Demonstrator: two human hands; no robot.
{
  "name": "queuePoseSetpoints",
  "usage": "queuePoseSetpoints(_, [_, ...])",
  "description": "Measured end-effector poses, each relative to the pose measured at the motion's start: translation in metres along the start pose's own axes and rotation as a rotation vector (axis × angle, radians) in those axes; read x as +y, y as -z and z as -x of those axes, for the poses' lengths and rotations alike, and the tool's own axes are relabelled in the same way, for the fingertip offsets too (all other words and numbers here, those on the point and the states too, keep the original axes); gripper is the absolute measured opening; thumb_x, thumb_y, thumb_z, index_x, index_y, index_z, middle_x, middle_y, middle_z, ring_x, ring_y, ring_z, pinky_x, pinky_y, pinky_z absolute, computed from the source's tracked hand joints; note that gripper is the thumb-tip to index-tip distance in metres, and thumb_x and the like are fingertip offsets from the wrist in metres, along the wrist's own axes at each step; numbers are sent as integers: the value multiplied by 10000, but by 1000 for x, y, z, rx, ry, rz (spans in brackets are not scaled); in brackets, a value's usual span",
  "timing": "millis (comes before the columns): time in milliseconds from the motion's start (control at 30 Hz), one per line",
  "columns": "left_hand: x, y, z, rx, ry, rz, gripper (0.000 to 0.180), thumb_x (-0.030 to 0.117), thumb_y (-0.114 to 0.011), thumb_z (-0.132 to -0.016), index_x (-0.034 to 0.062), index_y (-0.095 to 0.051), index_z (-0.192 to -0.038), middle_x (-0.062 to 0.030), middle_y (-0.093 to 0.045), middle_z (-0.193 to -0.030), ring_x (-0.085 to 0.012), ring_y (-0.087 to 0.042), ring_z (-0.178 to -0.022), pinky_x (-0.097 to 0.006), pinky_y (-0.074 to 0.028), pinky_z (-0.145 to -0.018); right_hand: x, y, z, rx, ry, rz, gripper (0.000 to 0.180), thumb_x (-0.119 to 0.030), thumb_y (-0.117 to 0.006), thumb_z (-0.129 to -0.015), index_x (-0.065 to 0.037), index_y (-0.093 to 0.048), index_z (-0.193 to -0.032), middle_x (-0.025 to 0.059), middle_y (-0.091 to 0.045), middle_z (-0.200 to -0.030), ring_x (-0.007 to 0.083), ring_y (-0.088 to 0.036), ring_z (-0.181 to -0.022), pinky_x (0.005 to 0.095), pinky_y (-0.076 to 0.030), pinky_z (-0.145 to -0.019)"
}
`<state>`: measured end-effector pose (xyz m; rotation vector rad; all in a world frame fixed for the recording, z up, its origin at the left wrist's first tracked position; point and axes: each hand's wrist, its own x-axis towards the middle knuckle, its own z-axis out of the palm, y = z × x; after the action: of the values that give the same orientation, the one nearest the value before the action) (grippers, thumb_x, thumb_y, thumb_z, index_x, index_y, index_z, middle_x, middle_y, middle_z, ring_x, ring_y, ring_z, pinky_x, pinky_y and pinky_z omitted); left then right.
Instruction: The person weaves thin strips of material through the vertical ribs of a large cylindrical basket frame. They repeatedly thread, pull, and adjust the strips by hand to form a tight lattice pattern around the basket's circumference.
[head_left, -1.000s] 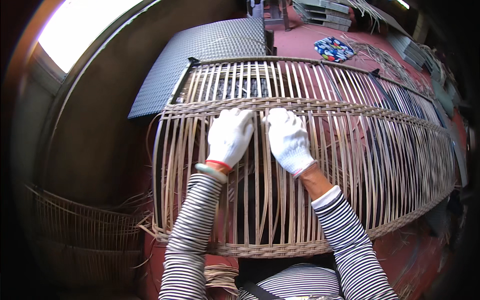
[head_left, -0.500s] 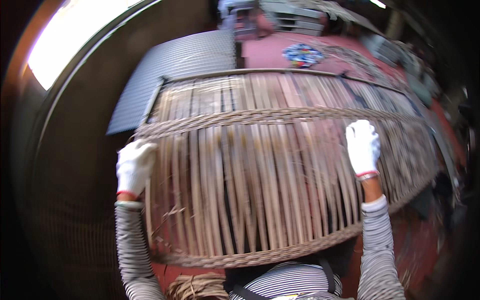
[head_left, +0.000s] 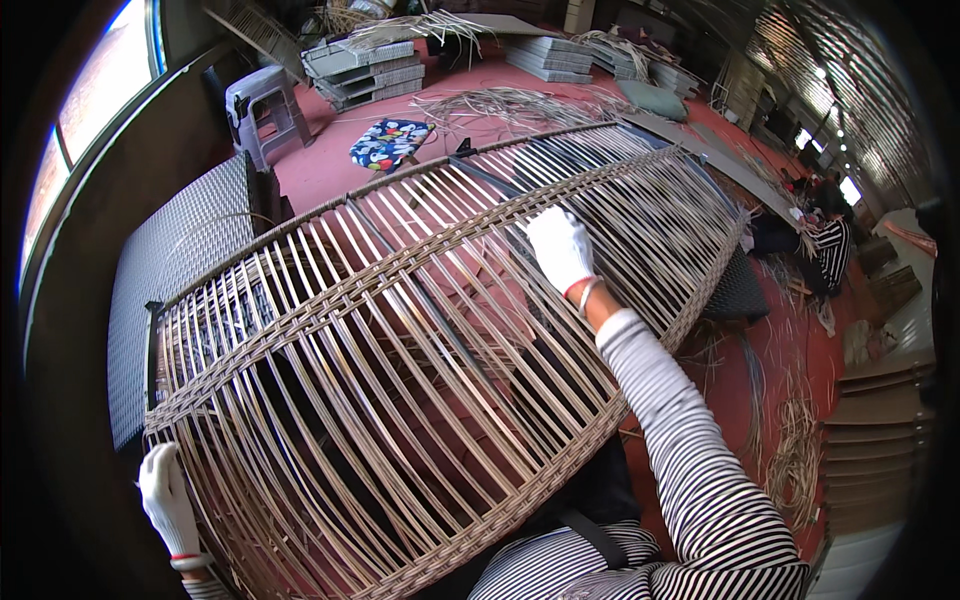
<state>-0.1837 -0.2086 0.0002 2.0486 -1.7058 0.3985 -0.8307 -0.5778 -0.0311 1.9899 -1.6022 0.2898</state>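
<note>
A large rattan-like panel [head_left: 470,465] lies across in front of me, its long pale strands strung over a dark frame. A braided band [head_left: 375,277] crosses the strands, and another braid runs along the near edge. My right hand [head_left: 562,248], in a white knit glove, is closed against the strands just below the band. My left hand [head_left: 168,500], gloved alike, is at the panel's left edge near the band's end, its fingers curled. What either hand pinches, if anything, is hidden by the gloves.
A grey woven panel [head_left: 180,270] leans at the left, by a plastic stool [head_left: 265,112]. Beyond lie a patterned cushioned seat [head_left: 390,143], stacked grey panels [head_left: 365,72] and loose strands [head_left: 520,105] on the red floor. At the right sits another person [head_left: 830,245] in stripes.
My view has swung rightward and is sharper, so the panel now slants up to the right. Both hands stay near the band; the left is slightly below its end.
</note>
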Motion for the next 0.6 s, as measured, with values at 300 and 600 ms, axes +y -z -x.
queuePoseSetpoints(300, [17,50,55,115,382,471,252,73,-559,-1120,-28,-711,-1292,-136,-720,-1349,-272,-656,-1296,-415,-490,-1155,35,-8,-16,-21,183,-535,263,-243,-595,-1042,-62,-770,-1121,171,-751,-1166,391,-679,-1134,504,-515,-1051])
queuePoseSetpoints(600, [-58,138,382,-445,559,-345,219,141,-624,-1003,90,-769,-1159,-133,-779,-1149,-264,-754,-1039,-388,-602,-891,-101,151,89,21,430,-787,343,-82,-596,-1099,-25,-683,-1425,135,-596,-1538,266,-552,-1439,398,-414,-1234])
